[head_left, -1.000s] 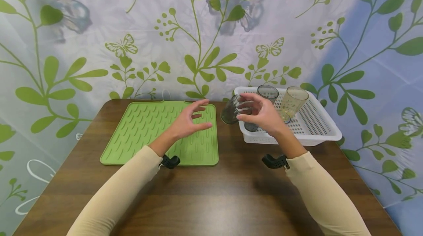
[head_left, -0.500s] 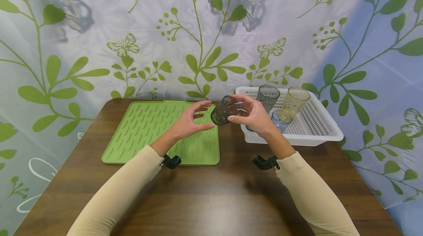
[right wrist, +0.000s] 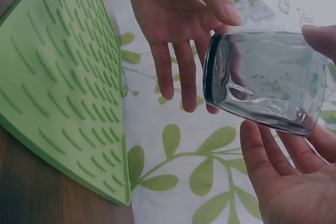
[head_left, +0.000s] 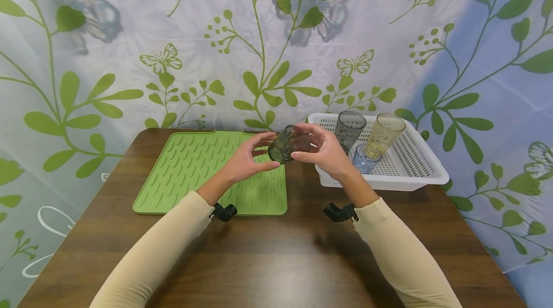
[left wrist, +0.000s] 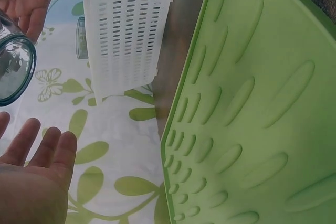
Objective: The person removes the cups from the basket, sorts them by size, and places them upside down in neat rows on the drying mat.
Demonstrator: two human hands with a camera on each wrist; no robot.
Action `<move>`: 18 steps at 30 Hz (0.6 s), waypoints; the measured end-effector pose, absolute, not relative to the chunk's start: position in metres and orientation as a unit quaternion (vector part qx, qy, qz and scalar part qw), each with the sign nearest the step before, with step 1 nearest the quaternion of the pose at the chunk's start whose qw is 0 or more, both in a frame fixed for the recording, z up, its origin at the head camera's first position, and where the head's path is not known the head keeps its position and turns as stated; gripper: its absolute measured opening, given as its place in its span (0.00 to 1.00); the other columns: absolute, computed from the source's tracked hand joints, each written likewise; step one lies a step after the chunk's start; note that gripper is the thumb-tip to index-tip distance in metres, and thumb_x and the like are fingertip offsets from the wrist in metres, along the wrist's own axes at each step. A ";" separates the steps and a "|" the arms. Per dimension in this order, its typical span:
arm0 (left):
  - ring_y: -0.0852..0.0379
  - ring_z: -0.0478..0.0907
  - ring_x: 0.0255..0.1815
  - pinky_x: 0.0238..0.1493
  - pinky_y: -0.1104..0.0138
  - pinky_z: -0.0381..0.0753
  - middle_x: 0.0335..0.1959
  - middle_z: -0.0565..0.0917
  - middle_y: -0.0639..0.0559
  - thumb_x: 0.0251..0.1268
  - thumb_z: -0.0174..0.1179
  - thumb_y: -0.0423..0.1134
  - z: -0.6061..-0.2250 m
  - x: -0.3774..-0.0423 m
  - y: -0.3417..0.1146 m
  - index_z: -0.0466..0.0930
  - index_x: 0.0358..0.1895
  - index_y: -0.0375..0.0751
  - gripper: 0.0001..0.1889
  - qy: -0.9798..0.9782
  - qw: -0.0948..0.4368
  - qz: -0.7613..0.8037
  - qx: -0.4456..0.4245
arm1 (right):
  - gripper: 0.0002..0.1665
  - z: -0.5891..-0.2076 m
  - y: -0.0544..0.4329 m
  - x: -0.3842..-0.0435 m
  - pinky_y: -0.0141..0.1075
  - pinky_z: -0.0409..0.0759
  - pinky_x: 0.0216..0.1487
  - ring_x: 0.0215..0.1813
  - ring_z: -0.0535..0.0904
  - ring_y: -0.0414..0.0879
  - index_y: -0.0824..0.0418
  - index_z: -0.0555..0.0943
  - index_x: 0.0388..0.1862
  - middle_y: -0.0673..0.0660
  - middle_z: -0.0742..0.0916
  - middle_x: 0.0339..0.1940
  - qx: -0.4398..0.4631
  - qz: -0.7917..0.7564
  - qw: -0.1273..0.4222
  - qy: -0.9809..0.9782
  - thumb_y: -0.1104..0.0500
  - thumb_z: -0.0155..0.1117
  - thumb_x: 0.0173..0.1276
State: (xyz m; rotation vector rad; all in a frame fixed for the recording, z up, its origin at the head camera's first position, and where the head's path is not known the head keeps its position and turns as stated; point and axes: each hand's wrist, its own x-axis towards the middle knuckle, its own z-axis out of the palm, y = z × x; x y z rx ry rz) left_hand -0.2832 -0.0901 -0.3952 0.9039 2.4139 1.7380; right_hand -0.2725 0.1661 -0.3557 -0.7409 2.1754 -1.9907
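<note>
In the head view my right hand [head_left: 327,155] grips a dark grey drinking glass [head_left: 285,148] by its rim end. The glass is held in the air, tilted, its thick base pointing left. My left hand [head_left: 243,159] is just left of that base, fingers extended and thumb apart from them. A small gap shows between the left fingers [left wrist: 46,150] and the glass [left wrist: 16,69] in the left wrist view. The right wrist view shows the right thumb [right wrist: 321,40] above the glass [right wrist: 270,80] and the fingers below it. A green ribbed mat [head_left: 190,173] lies under the left hand.
At the right stands a white perforated basket [head_left: 414,154]. It holds a tall grey glass [head_left: 350,130], a yellowish glass [head_left: 386,133] and a small blue glass [head_left: 366,158]. The wooden table [head_left: 276,255] meets a leaf-patterned cloth [head_left: 181,34] behind.
My right hand has carried the grey glass left, away from the basket, until its base is close to my left hand. The left hand has barely moved.
</note>
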 end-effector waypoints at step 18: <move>0.47 0.72 0.72 0.74 0.51 0.74 0.72 0.73 0.46 0.61 0.73 0.35 -0.397 -0.285 -0.089 0.67 0.75 0.47 0.38 0.765 0.005 0.575 0.290 | 0.43 -0.359 0.164 -0.275 0.33 0.84 0.58 0.60 0.82 0.44 0.63 0.69 0.76 0.58 0.80 0.62 -0.252 -0.665 0.042 0.702 0.70 0.73 0.62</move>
